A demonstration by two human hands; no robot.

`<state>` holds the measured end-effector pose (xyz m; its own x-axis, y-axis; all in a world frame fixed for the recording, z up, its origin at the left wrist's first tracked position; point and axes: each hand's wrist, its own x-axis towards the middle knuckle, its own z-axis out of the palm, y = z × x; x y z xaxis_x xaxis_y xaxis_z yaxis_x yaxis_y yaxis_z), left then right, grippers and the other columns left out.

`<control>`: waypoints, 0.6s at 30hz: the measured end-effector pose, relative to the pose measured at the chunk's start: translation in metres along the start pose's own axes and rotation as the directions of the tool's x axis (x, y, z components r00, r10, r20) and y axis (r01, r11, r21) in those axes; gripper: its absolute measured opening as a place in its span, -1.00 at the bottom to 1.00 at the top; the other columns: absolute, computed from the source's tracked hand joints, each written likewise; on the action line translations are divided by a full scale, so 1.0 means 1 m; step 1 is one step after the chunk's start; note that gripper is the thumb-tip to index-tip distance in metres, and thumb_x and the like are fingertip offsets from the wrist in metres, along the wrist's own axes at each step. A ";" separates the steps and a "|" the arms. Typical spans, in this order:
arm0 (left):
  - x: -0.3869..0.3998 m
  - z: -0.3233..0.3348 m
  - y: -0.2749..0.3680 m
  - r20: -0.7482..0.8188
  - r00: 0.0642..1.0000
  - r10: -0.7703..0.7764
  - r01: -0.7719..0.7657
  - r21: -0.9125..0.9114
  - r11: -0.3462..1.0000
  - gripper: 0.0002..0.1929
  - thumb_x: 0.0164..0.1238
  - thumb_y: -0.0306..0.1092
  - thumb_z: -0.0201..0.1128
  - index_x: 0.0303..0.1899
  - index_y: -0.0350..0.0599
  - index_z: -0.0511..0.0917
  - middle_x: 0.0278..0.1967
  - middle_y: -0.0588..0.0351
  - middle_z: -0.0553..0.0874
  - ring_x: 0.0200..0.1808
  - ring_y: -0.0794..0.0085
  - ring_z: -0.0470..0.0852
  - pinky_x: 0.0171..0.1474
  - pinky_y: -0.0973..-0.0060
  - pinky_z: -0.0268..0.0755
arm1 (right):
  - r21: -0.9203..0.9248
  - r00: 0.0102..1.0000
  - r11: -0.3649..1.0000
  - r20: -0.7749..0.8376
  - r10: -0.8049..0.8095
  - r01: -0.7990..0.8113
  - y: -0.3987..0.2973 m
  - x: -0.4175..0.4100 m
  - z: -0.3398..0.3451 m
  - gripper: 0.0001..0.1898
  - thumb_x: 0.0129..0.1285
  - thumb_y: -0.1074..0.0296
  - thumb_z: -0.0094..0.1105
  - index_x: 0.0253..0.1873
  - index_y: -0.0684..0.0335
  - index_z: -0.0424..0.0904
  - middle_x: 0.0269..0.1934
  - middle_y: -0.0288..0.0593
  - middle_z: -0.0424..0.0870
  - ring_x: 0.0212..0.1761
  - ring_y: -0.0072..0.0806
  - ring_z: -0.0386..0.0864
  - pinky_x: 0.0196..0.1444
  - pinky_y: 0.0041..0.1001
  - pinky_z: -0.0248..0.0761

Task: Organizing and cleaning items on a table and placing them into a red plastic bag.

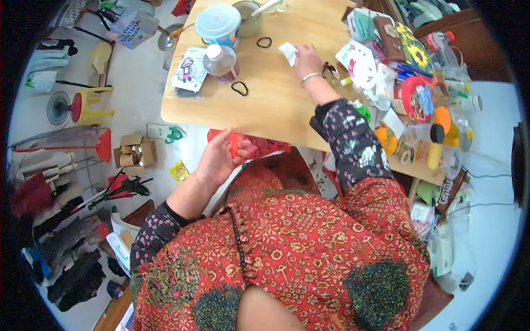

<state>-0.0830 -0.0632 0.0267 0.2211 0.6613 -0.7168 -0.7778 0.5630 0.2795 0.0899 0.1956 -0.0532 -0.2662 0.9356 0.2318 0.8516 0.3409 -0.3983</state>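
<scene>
My right hand (pixel 307 64) is over the wooden tabletop (pixel 273 103), its fingers closed on a folded white tissue (pixel 288 53). Just below the table's near edge, my left hand (pixel 221 157) holds a red plastic bag (pixel 265 147) by its upper part, the palm turned up. Two black hair ties lie on the wood, one (pixel 264 42) left of the tissue and the other (pixel 239 88) nearer me. Beside that one stand a capped clear bottle (pixel 221 64) and a packet with a cartoon monkey (pixel 189 70).
A lidded tub (pixel 217 25) and a metal pot (pixel 247 20) stand at the far left of the table. Bottles, pouches and a red round container (pixel 416 99) crowd its right side. On the floor to the left are a cardboard box (pixel 136 153) and a yellow stool (pixel 93 105).
</scene>
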 end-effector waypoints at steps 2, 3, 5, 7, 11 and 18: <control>-0.004 0.009 0.001 -0.072 0.996 0.047 -0.047 0.011 0.999 -0.65 0.27 -0.09 -0.05 -0.14 -0.20 0.37 -0.34 0.04 0.58 -0.34 0.41 0.57 -0.28 0.56 0.40 | -0.035 0.999 0.999 0.020 0.027 -0.027 0.003 0.026 0.016 -0.78 0.09 0.41 0.00 -0.15 0.07 0.54 -0.25 -0.08 0.47 -0.17 -0.20 0.45 -0.14 -0.31 0.35; -0.004 0.007 0.000 -0.063 0.997 0.034 -0.034 -0.002 0.999 -0.65 0.27 -0.08 -0.05 -0.14 -0.20 0.37 -0.34 0.05 0.58 -0.36 0.42 0.56 -0.28 0.56 0.39 | -0.061 0.999 0.998 0.039 0.031 -0.029 0.002 0.034 0.021 -0.77 0.09 0.40 0.00 -0.14 0.05 0.54 -0.25 -0.08 0.47 -0.18 -0.20 0.46 -0.15 -0.31 0.36; -0.002 0.002 0.002 -0.037 0.999 0.001 -0.002 -0.019 1.000 -0.65 0.27 -0.08 -0.05 -0.15 -0.20 0.37 -0.34 0.05 0.58 -0.39 0.44 0.55 -0.29 0.58 0.39 | -0.101 0.998 0.995 0.065 0.017 -0.010 0.001 0.042 0.029 -0.77 0.11 0.39 -0.01 -0.12 0.02 0.53 -0.23 -0.08 0.47 -0.18 -0.20 0.46 -0.15 -0.31 0.37; -0.004 0.000 0.000 -0.054 0.998 -0.012 0.011 -0.017 1.000 -0.63 0.28 -0.06 -0.07 -0.13 -0.21 0.38 -0.34 0.06 0.57 -0.42 0.47 0.53 -0.31 0.62 0.37 | -0.132 0.994 0.990 0.110 -0.025 0.039 -0.005 0.028 0.030 -0.77 0.13 0.38 -0.03 -0.11 0.01 0.53 -0.22 -0.08 0.47 -0.19 -0.20 0.47 -0.17 -0.30 0.38; 0.003 -0.001 0.004 -0.012 1.000 -0.009 0.010 0.010 1.000 -0.62 0.29 -0.06 -0.11 -0.12 -0.21 0.38 -0.35 0.06 0.58 -0.41 0.45 0.55 -0.32 0.60 0.36 | -0.071 0.985 0.997 0.172 -0.007 0.020 -0.003 -0.043 0.040 -0.79 0.16 0.27 -0.05 -0.13 0.11 0.50 -0.29 -0.09 0.49 -0.27 -0.17 0.48 -0.28 -0.28 0.38; 0.007 0.003 0.011 0.050 0.995 -0.088 0.087 0.022 0.996 -0.62 0.28 -0.07 -0.08 -0.13 -0.25 0.34 -0.34 0.04 0.58 -0.44 0.42 0.54 -0.39 0.61 0.35 | 0.464 0.885 0.882 0.375 -0.277 0.080 -0.075 -0.211 0.003 -0.83 0.02 0.40 0.04 -0.25 0.13 0.54 -0.38 -0.10 0.49 -0.31 -0.18 0.48 -0.30 -0.29 0.35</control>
<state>-0.0880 -0.0509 0.0268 0.3177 0.6330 -0.7060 -0.7424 0.6292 0.2301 0.0810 -0.0270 -0.0750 -0.6407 0.7676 -0.0173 0.5209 0.4180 -0.7443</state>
